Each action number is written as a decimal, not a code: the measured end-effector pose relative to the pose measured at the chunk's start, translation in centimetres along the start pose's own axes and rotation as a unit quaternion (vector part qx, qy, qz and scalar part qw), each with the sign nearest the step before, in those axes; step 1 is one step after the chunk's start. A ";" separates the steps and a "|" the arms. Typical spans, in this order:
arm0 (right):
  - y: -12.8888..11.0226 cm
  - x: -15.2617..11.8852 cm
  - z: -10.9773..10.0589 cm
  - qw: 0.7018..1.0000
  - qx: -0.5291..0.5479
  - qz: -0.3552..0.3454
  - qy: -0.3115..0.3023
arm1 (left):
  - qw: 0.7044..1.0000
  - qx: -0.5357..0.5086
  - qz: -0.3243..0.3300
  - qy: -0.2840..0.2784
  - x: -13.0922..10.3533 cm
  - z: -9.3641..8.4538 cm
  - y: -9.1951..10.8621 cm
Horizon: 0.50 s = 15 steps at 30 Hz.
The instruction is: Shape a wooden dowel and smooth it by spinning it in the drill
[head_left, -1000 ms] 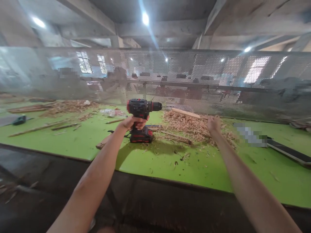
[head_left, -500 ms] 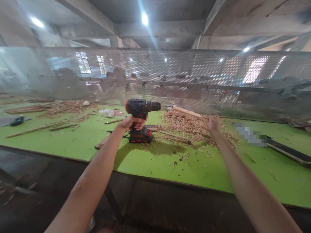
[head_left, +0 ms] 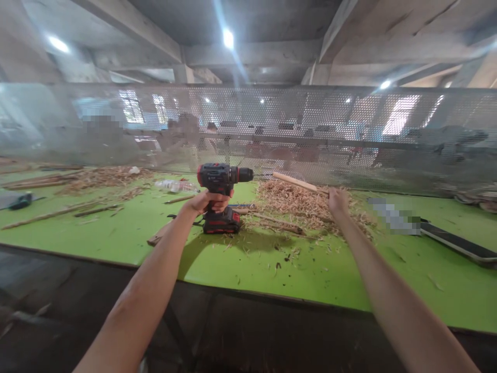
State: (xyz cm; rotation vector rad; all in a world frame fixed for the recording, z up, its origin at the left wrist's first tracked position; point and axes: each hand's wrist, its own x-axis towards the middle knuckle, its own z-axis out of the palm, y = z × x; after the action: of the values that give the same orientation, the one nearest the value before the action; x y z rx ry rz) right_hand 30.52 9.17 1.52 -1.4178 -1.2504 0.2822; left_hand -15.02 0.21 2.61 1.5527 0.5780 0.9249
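Observation:
My left hand (head_left: 212, 201) is wrapped round the grip of a black and red cordless drill (head_left: 218, 175), whose chuck points right. The thin bit in the chuck reaches toward the near end of a pale wooden stick (head_left: 295, 181); whether it touches the stick I cannot tell. Closed on the stick's other, darker end is my right hand (head_left: 337, 201). The stick slants slightly down to the right over a heap of wood shavings (head_left: 306, 203). The drill's battery base (head_left: 221, 221) is just above or on the green table (head_left: 248, 264).
A perforated metal screen (head_left: 264, 140) runs along the table's far edge. Several thin sticks (head_left: 277, 223) lie below the shavings. A plastic bottle (head_left: 174, 185) lies behind my left wrist. More sticks (head_left: 39, 215) are at left, and a dark phone-like object (head_left: 462, 241) at right.
The whole view has shifted slightly, so everything sits a little lower and further left. Both hands keep their holds on the drill and the stick.

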 end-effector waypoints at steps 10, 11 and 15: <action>-0.6 -0.5 0.2 0.999 -0.023 0.038 0.008 | 1.000 0.004 -0.006 -0.001 0.0 -0.4 -0.2; -0.8 -0.6 0.1 0.999 -0.028 0.036 0.010 | 1.000 0.006 -0.010 0.000 0.0 -0.4 -0.3; -1.7 -1.0 0.1 0.997 -0.062 0.045 0.013 | 1.000 0.000 -0.010 0.003 0.0 -0.5 -0.4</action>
State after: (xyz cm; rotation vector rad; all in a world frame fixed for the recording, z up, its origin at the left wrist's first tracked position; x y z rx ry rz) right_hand 29.20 8.00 2.41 -1.5826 -1.2019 0.2492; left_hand -15.40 0.59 2.23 1.5424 0.5982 0.9142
